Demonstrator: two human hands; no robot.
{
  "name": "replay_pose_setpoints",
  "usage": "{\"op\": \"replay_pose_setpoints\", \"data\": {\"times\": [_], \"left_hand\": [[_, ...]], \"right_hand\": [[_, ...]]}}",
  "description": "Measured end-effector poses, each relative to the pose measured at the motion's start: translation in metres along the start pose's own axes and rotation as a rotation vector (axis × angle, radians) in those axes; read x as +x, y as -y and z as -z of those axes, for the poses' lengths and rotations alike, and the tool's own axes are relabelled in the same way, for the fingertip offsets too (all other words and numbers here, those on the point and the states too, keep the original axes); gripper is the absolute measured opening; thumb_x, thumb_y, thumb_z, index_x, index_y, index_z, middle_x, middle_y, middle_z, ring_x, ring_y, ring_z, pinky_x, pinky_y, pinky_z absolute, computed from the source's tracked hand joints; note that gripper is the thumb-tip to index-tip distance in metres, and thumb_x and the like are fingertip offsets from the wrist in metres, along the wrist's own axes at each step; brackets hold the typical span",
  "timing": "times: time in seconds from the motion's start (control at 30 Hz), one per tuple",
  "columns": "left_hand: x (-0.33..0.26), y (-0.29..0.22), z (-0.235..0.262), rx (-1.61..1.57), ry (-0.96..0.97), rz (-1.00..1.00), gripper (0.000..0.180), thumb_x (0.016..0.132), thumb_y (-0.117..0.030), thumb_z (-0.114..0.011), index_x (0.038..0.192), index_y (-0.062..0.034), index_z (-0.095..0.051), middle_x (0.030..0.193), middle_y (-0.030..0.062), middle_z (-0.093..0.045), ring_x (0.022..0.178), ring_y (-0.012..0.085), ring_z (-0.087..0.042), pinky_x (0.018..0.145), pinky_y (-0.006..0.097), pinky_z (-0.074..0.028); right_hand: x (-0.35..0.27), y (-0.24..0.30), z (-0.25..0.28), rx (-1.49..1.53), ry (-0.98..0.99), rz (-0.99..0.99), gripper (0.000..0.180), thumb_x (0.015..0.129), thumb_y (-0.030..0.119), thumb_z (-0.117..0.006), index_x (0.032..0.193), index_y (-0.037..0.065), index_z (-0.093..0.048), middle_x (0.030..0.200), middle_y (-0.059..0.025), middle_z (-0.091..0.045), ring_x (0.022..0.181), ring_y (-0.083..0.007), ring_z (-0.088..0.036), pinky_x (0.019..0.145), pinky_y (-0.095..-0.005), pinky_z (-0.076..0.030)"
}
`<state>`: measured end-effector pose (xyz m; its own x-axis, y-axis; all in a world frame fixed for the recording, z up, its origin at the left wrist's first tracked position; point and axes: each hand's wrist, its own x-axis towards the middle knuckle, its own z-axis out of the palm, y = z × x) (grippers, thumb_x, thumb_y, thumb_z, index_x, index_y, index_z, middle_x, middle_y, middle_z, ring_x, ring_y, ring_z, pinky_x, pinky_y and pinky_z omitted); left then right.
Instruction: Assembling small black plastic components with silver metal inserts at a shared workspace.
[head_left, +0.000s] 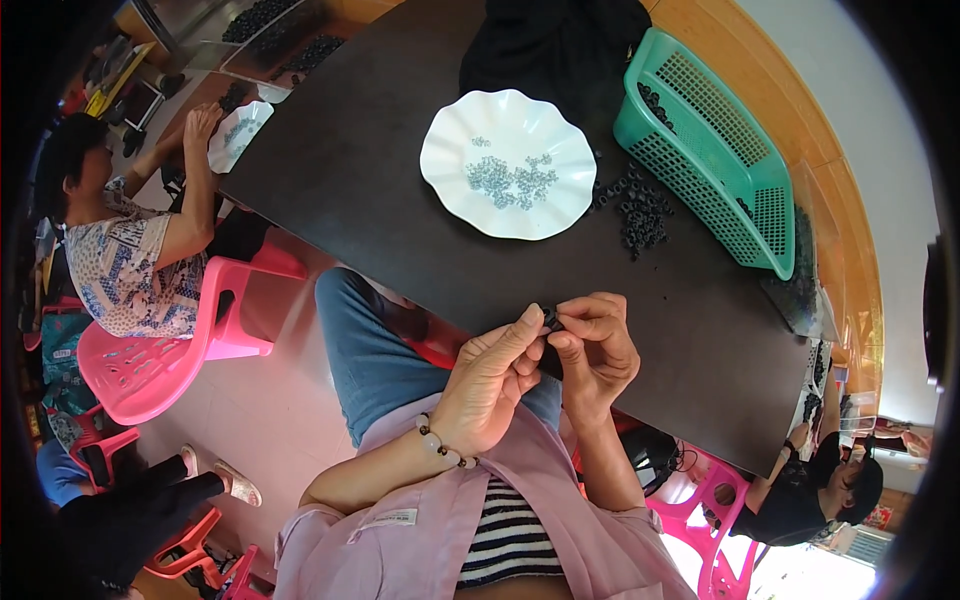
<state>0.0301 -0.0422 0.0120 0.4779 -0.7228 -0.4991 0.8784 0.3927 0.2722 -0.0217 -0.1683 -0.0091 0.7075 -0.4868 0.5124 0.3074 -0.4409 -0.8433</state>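
Close in front of me, over the table's near edge, my two hands meet at one small round black part (549,319). Between its thumb and fingers my left hand (485,390) pinches the part. My right hand (598,360) is closed in a pinch against the part's other side; anything tiny at its fingertips is too small to make out. Beyond the hands sits a white scalloped plate (450,190) with many tiny clear pieces (510,183) on it. A pile of similar black parts (643,212) lies loose to the plate's right.
A green plastic basket (705,170) holding some black parts stands far right on the dark table (370,170). Black cloth (550,50) lies at the back. At left, a person (135,230) on a pink chair (150,370) works by another white plate (235,145). Another person (815,495) is at lower right.
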Motion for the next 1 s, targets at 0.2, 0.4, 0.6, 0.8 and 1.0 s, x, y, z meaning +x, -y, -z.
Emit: {"op": "replay_pose_setpoints", "data": {"times": [0.2,0.4,0.6,0.8,1.0], "left_hand": [[-0.0001,-0.0036,-0.0009,0.018,-0.016,0.022,0.022,0.093,-0.033,-0.063,0.085,-0.0124,-0.064,0.070,-0.0077,-0.053,0.062,0.0018,-0.044,0.058,0.019,-0.036],[0.0023,-0.0076,0.0012,-0.066,0.017,0.124,0.024,0.095,-0.035,-0.059,0.084,-0.0141,-0.060,0.070,-0.0081,-0.053,0.062,0.0029,-0.046,0.056,0.021,-0.037],[0.0001,-0.0060,0.0026,-0.109,0.020,0.137,0.023,0.093,-0.035,-0.063,0.083,-0.0143,-0.060,0.070,-0.0079,-0.053,0.061,0.0028,-0.045,0.057,0.020,-0.037],[-0.0027,-0.0038,0.0049,-0.078,0.013,0.097,0.023,0.090,-0.035,-0.066,0.084,-0.0135,-0.063,0.070,-0.0075,-0.052,0.060,0.0024,-0.043,0.058,0.019,-0.036],[-0.0040,-0.0017,0.0065,0.006,-0.020,0.016,0.023,0.090,-0.034,-0.066,0.082,-0.0132,-0.066,0.071,-0.0075,-0.053,0.062,0.0020,-0.042,0.058,0.019,-0.035]], "right_hand": [[0.0022,0.0012,-0.0004,-0.081,-0.002,0.051,0.016,0.074,0.010,-0.079,0.083,0.006,-0.067,0.090,-0.0066,-0.068,0.085,-0.0205,-0.052,0.076,-0.0308,-0.042],[0.0004,0.0009,0.0008,-0.059,-0.007,0.092,0.016,0.078,0.015,-0.077,0.082,0.005,-0.065,0.090,-0.0067,-0.064,0.087,-0.0186,-0.051,0.079,-0.0300,-0.042],[-0.0001,0.0005,-0.0013,-0.054,0.001,0.127,0.017,0.073,0.012,-0.080,0.082,0.006,-0.066,0.089,-0.0066,-0.068,0.083,-0.0201,-0.051,0.075,-0.0302,-0.041],[-0.0030,0.0027,-0.0037,-0.080,0.000,0.112,0.017,0.071,0.008,-0.080,0.081,0.006,-0.066,0.089,-0.0065,-0.068,0.084,-0.0205,-0.051,0.075,-0.0307,-0.041],[-0.0039,0.0026,-0.0034,-0.084,0.009,0.107,0.017,0.071,0.008,-0.080,0.081,0.006,-0.067,0.089,-0.0065,-0.068,0.084,-0.0204,-0.051,0.075,-0.0305,-0.042]]}}
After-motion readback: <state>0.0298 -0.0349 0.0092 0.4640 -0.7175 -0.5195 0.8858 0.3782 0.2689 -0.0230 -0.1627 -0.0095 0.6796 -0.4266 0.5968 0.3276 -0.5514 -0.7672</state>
